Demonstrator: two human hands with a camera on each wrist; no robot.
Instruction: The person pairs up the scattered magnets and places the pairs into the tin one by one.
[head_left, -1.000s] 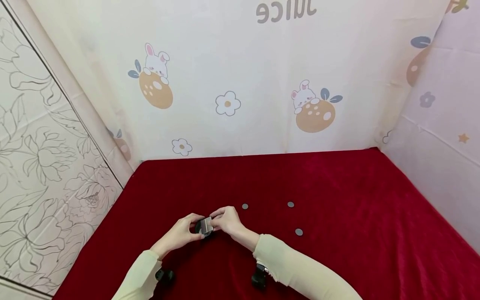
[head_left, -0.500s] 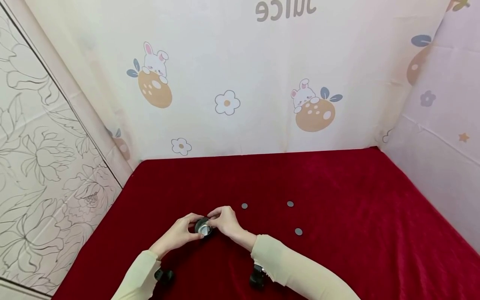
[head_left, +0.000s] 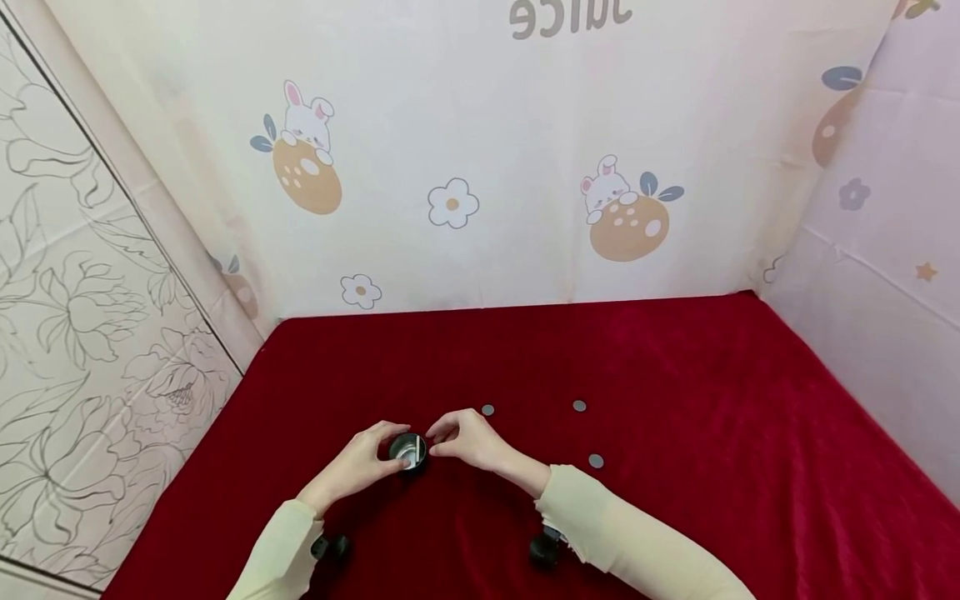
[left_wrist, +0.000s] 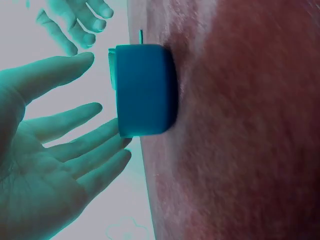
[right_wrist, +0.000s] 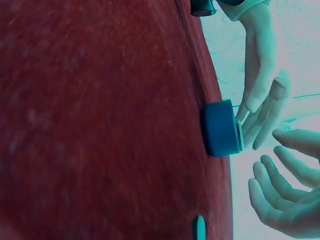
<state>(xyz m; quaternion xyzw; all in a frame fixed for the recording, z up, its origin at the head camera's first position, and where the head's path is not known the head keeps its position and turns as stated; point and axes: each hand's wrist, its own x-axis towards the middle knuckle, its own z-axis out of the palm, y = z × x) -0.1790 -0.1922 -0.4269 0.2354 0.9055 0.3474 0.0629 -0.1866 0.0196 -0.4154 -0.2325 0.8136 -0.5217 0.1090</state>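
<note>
A small round black container (head_left: pixel 408 467) with a shiny metal inside stands on the red cloth. Within its rim shows a pale narrow strip (head_left: pixel 417 450), seen nearly edge-on. My left hand (head_left: pixel 360 458) is around the container's left side, thumb in front and fingers behind. The left wrist view shows that hand (left_wrist: pixel 55 135) with fingers extended, fingertips beside the container's rim (left_wrist: pixel 118 90) and the thumb apart from it. To the right of the container my right hand (head_left: pixel 468 440) hovers with nothing in its loosely bent fingers, as the right wrist view of the hand (right_wrist: pixel 290 195) confirms.
Three flat grey discs lie on the red cloth (head_left: pixel 660 367) to the right: one disc (head_left: pixel 488 410) behind my right hand, another disc (head_left: pixel 580 406) farther right, and a nearer disc (head_left: pixel 596 461). A printed curtain (head_left: pixel 517 125) rises behind the cloth.
A silver plate lay across the container a second ago; now the inside shows, with only a pale strip. My right hand has let go and drawn right; my left stays at the container.
</note>
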